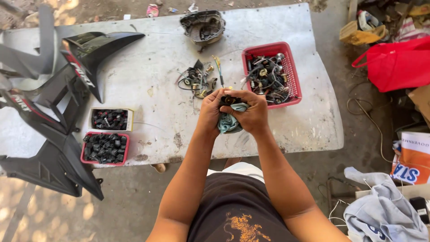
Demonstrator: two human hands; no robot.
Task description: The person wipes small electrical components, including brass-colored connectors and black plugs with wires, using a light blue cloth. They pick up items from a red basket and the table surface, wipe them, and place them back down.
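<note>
Head view: your left hand (210, 112) and right hand (253, 114) meet at the middle of the frame, fingers curled tight around a pale blue-green rag (229, 121) and a small dark round part (229, 100) that peeks out at the top between your thumbs. How much of the part each hand grips you cannot tell; the cloth hides it.

Behind your hands lies a grey, scuffed slab (148, 76) used as a table. Right of centre sits a red plastic basket (290, 67) with perforated walls, full of dark wired parts with metal ends. A loose heap of similar parts (195, 79) lies just left of it. At upper centre rests a dull metal cover (204, 27), round and dished.

Lower left of the slab: a small pale box (111, 119) and, below it, a red tray (105, 148), both packed with small black blocks. Glossy black panels (67, 89) with red and white lettering fill the left edge.

On the right edge you see a red bag (396, 65), an orange and white printed sack (414, 159), and at lower right a grey cloth (385, 213).
</note>
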